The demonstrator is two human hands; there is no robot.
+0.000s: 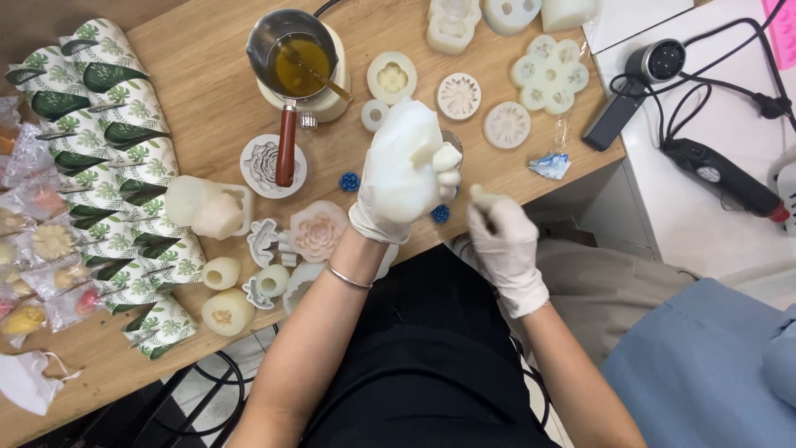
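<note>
Left hand [398,178] grips white silicone mould [406,153]; right hand [502,241], at four o'clock, pinches its piece [478,194]; slippage risks hitting wax pot [294,58] at eleven o'clock.

Your left hand [390,187] holds the mould [412,145] up over the table's [191,75] near edge, your right hand [506,245] just right of it. Behind sits the pot [294,54] on its warmer [327,104]. Flat moulds [506,124] lie behind-right, the row of boxes [108,158] far left.
</note>
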